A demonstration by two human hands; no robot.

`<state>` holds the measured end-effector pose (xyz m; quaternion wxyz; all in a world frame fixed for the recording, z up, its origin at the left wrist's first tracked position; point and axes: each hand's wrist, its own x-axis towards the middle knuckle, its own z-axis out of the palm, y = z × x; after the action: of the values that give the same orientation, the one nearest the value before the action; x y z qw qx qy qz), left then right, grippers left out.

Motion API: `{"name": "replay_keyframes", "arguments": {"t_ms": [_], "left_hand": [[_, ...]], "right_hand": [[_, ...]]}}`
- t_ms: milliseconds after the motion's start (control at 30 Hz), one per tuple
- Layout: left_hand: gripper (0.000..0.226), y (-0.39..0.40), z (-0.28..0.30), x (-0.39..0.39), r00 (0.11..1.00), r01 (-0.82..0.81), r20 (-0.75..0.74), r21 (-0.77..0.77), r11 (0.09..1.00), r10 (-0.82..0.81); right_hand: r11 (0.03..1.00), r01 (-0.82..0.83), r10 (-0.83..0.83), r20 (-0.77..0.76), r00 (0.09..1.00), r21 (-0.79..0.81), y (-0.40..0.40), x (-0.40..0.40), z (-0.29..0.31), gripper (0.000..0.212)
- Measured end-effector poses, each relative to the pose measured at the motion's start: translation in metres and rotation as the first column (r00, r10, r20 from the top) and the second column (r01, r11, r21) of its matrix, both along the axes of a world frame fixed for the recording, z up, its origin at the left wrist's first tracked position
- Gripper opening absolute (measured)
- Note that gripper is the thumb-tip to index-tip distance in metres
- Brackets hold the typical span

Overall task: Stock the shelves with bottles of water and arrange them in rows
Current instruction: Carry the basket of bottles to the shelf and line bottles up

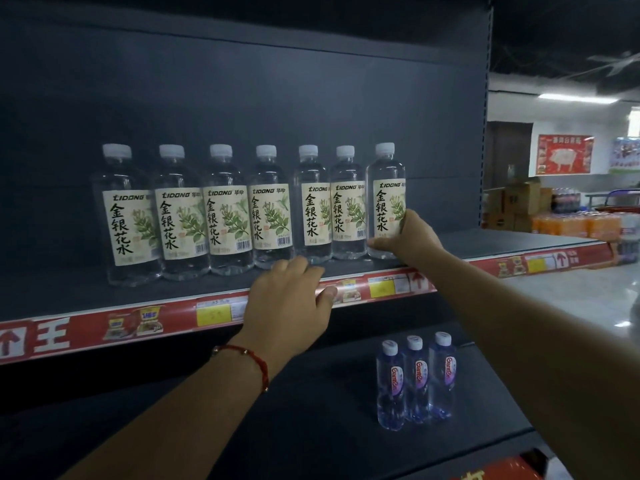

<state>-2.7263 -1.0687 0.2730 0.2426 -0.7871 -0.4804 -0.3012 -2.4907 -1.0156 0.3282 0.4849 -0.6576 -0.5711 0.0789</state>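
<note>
Bottles stand in a row at centre on the shelf. Right hand grips the last bottle; left hand rests open on the edge. Set it flush, label forward.

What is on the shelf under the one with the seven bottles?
Three small bottles with purple labels stand there in a row, on the lower shelf. The upper shelf and both arms cover parts of it.

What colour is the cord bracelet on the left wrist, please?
Red, seen clearly in the head view: the bracelet circles the wrist below the left hand.
</note>
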Motion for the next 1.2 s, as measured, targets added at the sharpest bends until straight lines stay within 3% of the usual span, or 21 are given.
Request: {"name": "replay_keyframes", "arguments": {"t_ms": [300, 367, 433, 500, 633, 767, 833, 933, 1100, 1200], "left_hand": [[0.049, 0.0, 0.001, 0.001, 0.999, -0.026, -0.027, -0.01, 1.0, 0.025], [0.049, -0.001, 0.001, 0.001, 0.999, -0.029, -0.029, -0.012, 1.0, 0.029], [0.048, -0.001, 0.002, 0.001, 0.999, -0.025, -0.034, -0.018, 1.0, 0.024], [0.048, 0.0, 0.005, -0.001, 0.999, -0.011, -0.034, -0.037, 0.999, 0.01], [0.051, -0.005, 0.005, -0.003, 0.999, 0.018, -0.035, -0.084, 0.996, -0.021], [0.056, -0.033, -0.02, 0.031, 0.974, 0.222, -0.036, -0.009, 0.975, -0.222], [0.057, -0.063, -0.047, 0.072, 0.92, 0.387, -0.032, -0.079, 0.919, -0.39], [0.063, -0.122, -0.101, 0.137, 0.818, 0.547, 0.001, -0.316, 0.776, -0.576], [0.069, -0.219, -0.198, 0.238, 0.655, 0.607, -0.101, -0.521, 0.6, -0.749], [0.07, -0.276, -0.249, 0.287, 0.554, 0.578, -0.15, -0.638, 0.508, -0.819]], "right_hand": [[0.984, 0.138, -0.116, 0.181, 0.977, -0.113, 0.008, -0.007, 0.003, 0.112], [0.982, 0.151, -0.13, 0.176, 0.976, -0.113, 0.007, -0.007, 0.002, 0.099], [0.982, 0.161, -0.129, 0.268, 0.955, -0.098, -0.003, -0.012, -0.001, 0.089], [0.995, 0.084, -0.072, 0.19, 0.979, -0.058, -0.024, -0.023, -0.004, 0.086], [0.998, 0.063, -0.048, 0.5, 0.865, -0.012, -0.091, -0.017, -0.025, 0.086], [0.988, 0.116, -0.025, 0.646, 0.763, -0.099, -0.175, 0.008, -0.068, 0.081], [0.967, 0.183, -0.024, 0.651, 0.759, -0.178, -0.221, 0.032, -0.106, 0.081], [0.904, 0.303, -0.076, 0.585, 0.808, -0.302, -0.303, 0.072, -0.171, 0.08], [0.652, 0.5, -0.204, 0.502, 0.84, -0.571, -0.45, 0.14, -0.278, 0.08], [0.513, 0.565, -0.316, 0.47, 0.824, -0.646, -0.533, 0.177, -0.34, 0.081]]}}
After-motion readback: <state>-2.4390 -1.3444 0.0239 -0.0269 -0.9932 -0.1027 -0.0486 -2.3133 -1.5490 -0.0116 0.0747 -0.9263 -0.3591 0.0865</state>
